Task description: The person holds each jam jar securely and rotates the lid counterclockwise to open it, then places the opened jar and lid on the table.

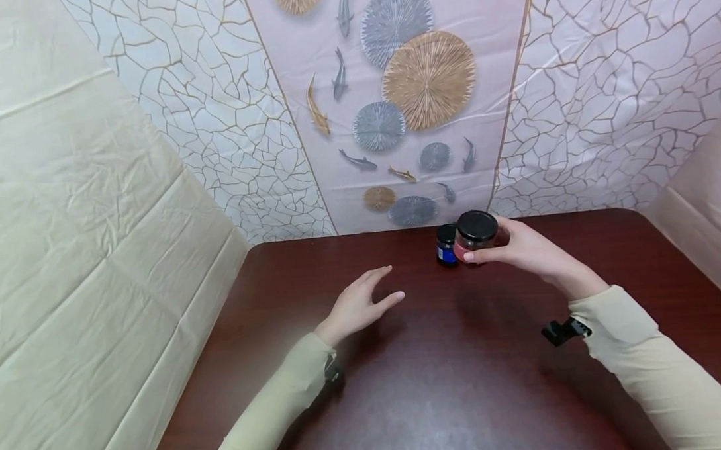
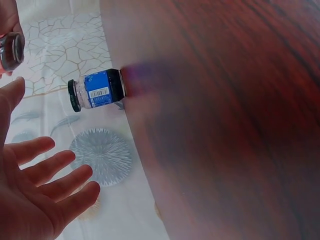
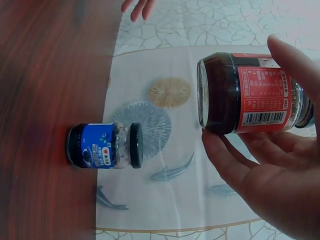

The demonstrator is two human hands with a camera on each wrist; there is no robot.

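Note:
My right hand grips a glass jar with a red label and a black lid, its dark contents settled at the bottom. The jar is held upright above the table, clear of the surface in the right wrist view. Behind and left of it in the head view, a smaller jar with a blue label and a black lid stands upright on the table. My left hand hovers over the table to the left of both jars, fingers extended and thumb apart, with nothing in it.
The dark red-brown table reaches back to a hanging patterned cloth with fish and round motifs. The blue-labelled jar is near the table's far edge. A pale cloth wall rises on the left, another on the right.

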